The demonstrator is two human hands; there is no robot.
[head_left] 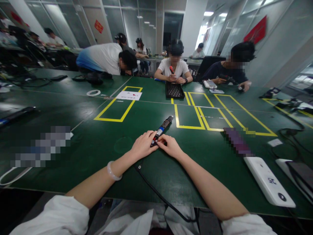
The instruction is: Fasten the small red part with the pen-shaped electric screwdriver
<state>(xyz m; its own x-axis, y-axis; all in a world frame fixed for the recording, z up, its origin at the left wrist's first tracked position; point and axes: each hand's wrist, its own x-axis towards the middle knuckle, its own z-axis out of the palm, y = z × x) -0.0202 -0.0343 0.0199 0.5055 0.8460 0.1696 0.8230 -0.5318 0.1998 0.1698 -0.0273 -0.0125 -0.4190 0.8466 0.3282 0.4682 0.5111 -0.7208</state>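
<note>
An electric screwdriver with a blue band lies on the green table, its tip pointing away from me. My left hand and my right hand meet at its near end, fingers curled and pinching the handle from both sides. A black cable trails from near my hands toward the table's front edge. My left wrist wears a pale bangle.
Yellow tape rectangles mark the tabletop. A white power bank lies at right, a black tray in front of a seated person opposite. Other people work across the table. Cables lie at the far right.
</note>
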